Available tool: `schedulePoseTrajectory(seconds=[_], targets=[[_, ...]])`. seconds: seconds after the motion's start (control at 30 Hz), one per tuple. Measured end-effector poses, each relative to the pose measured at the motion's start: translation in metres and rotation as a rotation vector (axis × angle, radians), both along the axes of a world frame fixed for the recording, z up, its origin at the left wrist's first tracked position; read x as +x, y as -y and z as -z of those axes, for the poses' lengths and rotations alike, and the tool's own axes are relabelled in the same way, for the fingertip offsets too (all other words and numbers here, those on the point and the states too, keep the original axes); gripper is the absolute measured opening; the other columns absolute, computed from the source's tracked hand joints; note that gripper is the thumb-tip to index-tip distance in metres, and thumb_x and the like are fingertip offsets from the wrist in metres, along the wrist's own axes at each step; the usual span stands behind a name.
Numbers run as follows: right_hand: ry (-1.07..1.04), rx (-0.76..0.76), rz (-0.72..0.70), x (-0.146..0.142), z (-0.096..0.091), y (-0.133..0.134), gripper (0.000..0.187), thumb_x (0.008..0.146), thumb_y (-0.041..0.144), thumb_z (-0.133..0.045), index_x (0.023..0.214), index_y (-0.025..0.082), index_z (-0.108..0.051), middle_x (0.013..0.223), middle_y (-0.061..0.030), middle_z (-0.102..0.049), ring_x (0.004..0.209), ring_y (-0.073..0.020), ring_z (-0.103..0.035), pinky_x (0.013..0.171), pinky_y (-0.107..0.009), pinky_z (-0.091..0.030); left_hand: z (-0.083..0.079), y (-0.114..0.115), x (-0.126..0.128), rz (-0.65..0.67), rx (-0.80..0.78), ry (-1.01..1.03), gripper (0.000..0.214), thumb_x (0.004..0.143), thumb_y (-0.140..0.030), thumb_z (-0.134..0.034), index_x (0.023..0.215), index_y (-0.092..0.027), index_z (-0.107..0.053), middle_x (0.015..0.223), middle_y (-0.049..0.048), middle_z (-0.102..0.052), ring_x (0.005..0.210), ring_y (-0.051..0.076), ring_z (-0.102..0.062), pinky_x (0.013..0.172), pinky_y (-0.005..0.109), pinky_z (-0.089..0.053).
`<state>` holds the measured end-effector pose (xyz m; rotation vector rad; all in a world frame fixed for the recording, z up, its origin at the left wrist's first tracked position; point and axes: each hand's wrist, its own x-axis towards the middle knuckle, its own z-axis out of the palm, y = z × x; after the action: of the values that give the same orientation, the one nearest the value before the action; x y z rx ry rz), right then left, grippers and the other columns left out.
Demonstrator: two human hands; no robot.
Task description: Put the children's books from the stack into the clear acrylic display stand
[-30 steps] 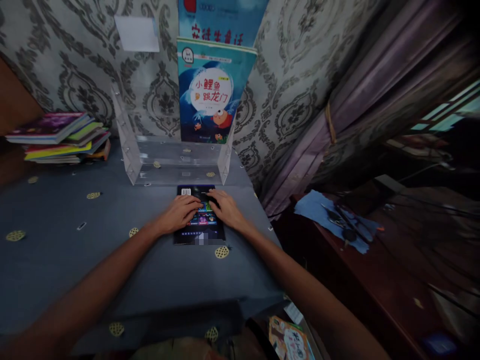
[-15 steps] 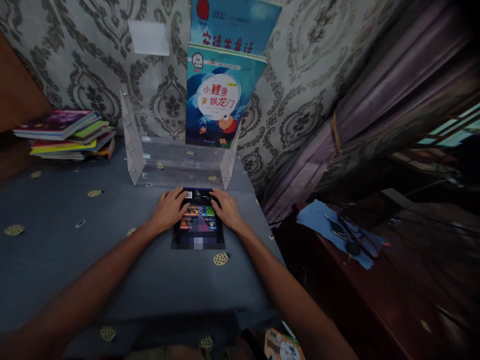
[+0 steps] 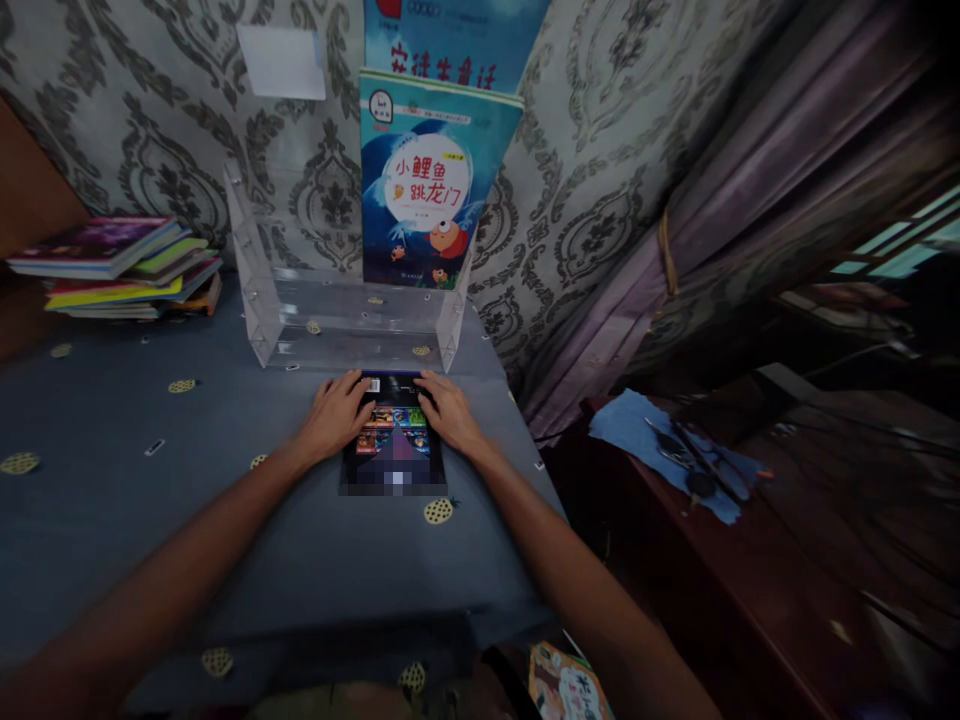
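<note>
A dark book [image 3: 394, 440] lies on the cloth-covered table, a barcode and rows of small colourful pictures on its upward face; its lower part is blurred into blocks. My left hand [image 3: 337, 412] rests flat over the book's left edge, fingers stretched out. On the opposite edge lies my right hand [image 3: 448, 408], its fingers also extended and flat. Just beyond the book stands a clear tiered display rack [image 3: 255, 290]. At its right side a blue picture book [image 3: 427, 190] stands upright, with another blue book [image 3: 457, 40] higher behind it.
Several books are stacked in a pile [image 3: 112, 265] at the table's left rear. A white card [image 3: 281, 62] shows against the patterned wall. To the right, a blue cloth [image 3: 637, 430] with tools lies on a dark red surface. An orange-covered book [image 3: 566, 685] is below the table's front edge.
The view has shifted slightly, so the rack and the books appear a little further left and up. Both hands remain flat on the dark book.
</note>
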<state>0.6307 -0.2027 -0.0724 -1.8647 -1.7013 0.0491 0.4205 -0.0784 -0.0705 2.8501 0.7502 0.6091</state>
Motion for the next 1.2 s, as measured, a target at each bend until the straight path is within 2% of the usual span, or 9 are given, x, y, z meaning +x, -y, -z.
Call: schedulePoseTrajectory(seconds=[0.23,0.4,0.57,0.7,0.8,1.0,1.2], targets=[[0.020,-0.008,-0.004,0.001,0.004,-0.001,0.037,0.097,0.022,-0.048,0.131,0.017,-0.063,0.144,-0.0151,-0.057,0.137,-0.0269,-0.051,0.114,-0.049,-0.041,0.002,0.002,0.002,-0.010,-0.012,-0.019,0.041,0.100,-0.031,-0.042,0.137,-0.018,-0.053,0.152,0.0156,-0.048,0.144,0.030,-0.040,0.113,0.056,-0.035],[0.059,0.002,0.021,-0.006,0.004,0.002,0.039,0.097,0.020,-0.046,0.133,0.019,-0.062,0.145,-0.0136,-0.057,0.139,-0.0260,-0.049,0.114,-0.050,-0.042,0.003,0.004,0.002,0.007,0.005,-0.047,0.043,0.100,-0.029,-0.038,0.140,-0.017,-0.051,0.153,0.0178,-0.046,0.145,0.032,-0.039,0.113,0.060,-0.033],[0.134,-0.063,0.046,-0.020,-0.004,0.013,0.041,0.099,0.017,-0.042,0.135,0.013,-0.059,0.147,-0.0180,-0.054,0.141,-0.0273,-0.047,0.114,-0.049,-0.041,0.000,0.006,0.002,0.004,0.014,-0.067,0.043,0.100,-0.028,-0.039,0.141,-0.017,-0.050,0.153,0.0173,-0.046,0.145,0.032,-0.039,0.113,0.059,-0.034],[0.182,-0.081,0.048,-0.031,-0.008,0.026,0.042,0.099,0.017,-0.043,0.138,0.015,-0.058,0.148,-0.0153,-0.054,0.142,-0.0271,-0.045,0.114,-0.049,-0.040,0.000,0.006,0.001,-0.002,0.004,-0.076,0.043,0.100,-0.028,-0.040,0.140,-0.017,-0.051,0.153,0.0161,-0.046,0.145,0.031,-0.038,0.113,0.059,-0.035],[0.208,-0.101,0.020,-0.038,-0.007,0.037,0.042,0.100,0.018,-0.043,0.139,0.014,-0.057,0.149,-0.0165,-0.052,0.143,-0.0293,-0.044,0.114,-0.051,-0.040,0.000,0.007,0.001,0.002,0.004,-0.060,0.042,0.100,-0.028,-0.041,0.140,-0.018,-0.051,0.153,0.0158,-0.047,0.145,0.031,-0.039,0.113,0.059,-0.034],[0.244,-0.109,-0.051,-0.052,-0.007,0.064,0.048,0.100,0.041,-0.050,0.143,0.021,-0.053,0.154,-0.0159,-0.047,0.147,-0.0314,-0.037,0.115,-0.057,-0.036,-0.005,0.010,0.000,0.005,-0.023,-0.093,0.044,0.100,-0.029,-0.040,0.141,-0.018,-0.050,0.155,0.0158,-0.044,0.145,0.030,-0.039,0.114,0.059,-0.033],[0.314,-0.241,-0.171,-0.061,-0.020,0.089,0.086,0.083,0.070,-0.062,0.152,0.022,-0.042,0.161,-0.0195,-0.032,0.150,-0.0401,-0.025,0.117,-0.064,-0.029,-0.010,0.012,0.000,0.006,-0.054,-0.159,0.045,0.100,-0.029,-0.039,0.144,-0.020,-0.046,0.157,0.0122,-0.042,0.148,0.026,-0.034,0.118,0.057,-0.029]])
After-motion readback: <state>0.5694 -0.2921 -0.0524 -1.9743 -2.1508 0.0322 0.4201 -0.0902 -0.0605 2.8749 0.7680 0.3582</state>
